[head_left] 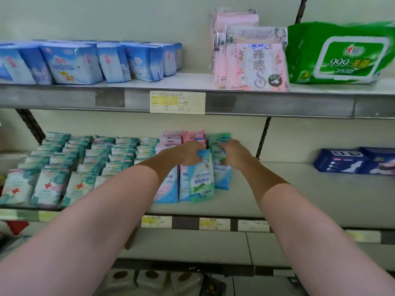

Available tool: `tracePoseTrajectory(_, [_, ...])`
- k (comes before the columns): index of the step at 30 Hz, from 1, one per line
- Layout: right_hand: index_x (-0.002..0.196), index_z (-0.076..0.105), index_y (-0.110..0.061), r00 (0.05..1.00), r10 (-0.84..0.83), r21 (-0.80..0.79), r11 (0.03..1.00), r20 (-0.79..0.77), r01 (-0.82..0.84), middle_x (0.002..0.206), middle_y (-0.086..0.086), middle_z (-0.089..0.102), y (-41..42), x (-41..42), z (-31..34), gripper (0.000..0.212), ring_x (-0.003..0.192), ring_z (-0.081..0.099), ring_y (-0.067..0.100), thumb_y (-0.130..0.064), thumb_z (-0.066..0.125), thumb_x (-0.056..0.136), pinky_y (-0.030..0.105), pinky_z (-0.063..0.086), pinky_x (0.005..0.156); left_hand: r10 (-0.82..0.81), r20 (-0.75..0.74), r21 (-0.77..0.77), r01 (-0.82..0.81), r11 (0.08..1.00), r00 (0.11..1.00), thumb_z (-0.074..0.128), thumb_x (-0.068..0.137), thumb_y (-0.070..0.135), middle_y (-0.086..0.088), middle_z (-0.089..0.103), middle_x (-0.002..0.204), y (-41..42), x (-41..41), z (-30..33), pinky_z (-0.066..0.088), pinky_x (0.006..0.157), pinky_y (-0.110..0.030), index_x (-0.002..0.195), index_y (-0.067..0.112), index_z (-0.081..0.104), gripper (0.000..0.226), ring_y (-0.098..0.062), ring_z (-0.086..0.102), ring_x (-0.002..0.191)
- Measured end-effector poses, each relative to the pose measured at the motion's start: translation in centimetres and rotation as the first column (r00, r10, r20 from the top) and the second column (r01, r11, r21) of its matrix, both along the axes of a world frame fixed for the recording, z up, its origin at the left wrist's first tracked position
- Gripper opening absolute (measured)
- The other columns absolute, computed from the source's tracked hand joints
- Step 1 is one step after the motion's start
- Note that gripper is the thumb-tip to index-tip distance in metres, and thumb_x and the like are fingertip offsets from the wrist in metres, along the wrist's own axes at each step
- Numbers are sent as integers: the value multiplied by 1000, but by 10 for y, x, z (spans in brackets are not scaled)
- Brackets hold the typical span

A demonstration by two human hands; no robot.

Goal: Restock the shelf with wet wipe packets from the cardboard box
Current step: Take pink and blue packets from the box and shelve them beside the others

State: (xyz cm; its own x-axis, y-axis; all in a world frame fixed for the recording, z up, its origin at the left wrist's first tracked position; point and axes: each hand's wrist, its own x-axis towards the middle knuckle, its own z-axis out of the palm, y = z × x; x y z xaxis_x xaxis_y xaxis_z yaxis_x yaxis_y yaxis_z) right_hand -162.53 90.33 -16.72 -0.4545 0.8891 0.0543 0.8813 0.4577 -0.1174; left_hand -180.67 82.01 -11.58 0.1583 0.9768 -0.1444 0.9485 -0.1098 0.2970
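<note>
Both my arms reach over the middle shelf [288, 189]. My left hand [188, 154] grips the top of a blue and green wet wipe packet [202, 180] that leans at the front of a short row. My right hand [235, 154] holds the green packets [220, 144] stacked just behind it, fingers curled over them. Pink and blue packets [168, 189] stand to the left of these. The cardboard box is out of view.
Rows of teal and white packets [70, 167] fill the shelf's left half. A dark blue pack [354, 161] lies at the far right, with bare shelf between. The upper shelf holds blue packs [74, 63], pink packs [254, 65] and a large green wipes pack [342, 56].
</note>
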Motion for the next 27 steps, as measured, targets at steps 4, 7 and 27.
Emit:
tracePoseTrajectory(4, [138, 50, -17, 1000, -8, 69, 998, 15, 7, 129, 11, 46, 5, -8, -1, 53, 121, 42, 27, -18, 69, 88, 39, 49, 89, -21, -5, -3, 21, 1000, 1000, 55, 95, 10, -6, 57, 119, 3, 1, 1, 41, 77, -26, 125, 5, 58, 31, -19, 54, 97])
tracePoseTrajectory(7, [137, 49, -13, 999, -22, 89, 996, 34, 19, 132, 12, 44, 6, -12, -4, 52, 125, 40, 28, -11, 67, 88, 40, 48, 90, -14, 7, -11, 14, 1000, 1000, 56, 94, 10, -7, 58, 120, 4, 1, 0, 48, 82, -31, 126, 7, 58, 32, -23, 58, 103])
tracePoseTrajectory(27, [115, 59, -9, 992, -26, -223, 975, -127, -3, 116, 11, 58, -29, 21, -18, 31, 100, 58, 26, -9, 68, 85, 35, 51, 85, -32, -54, 28, 33, 999, 998, 64, 94, 15, -12, 55, 125, -11, 11, -3, 43, 79, -29, 134, -1, 52, 45, -22, 55, 99])
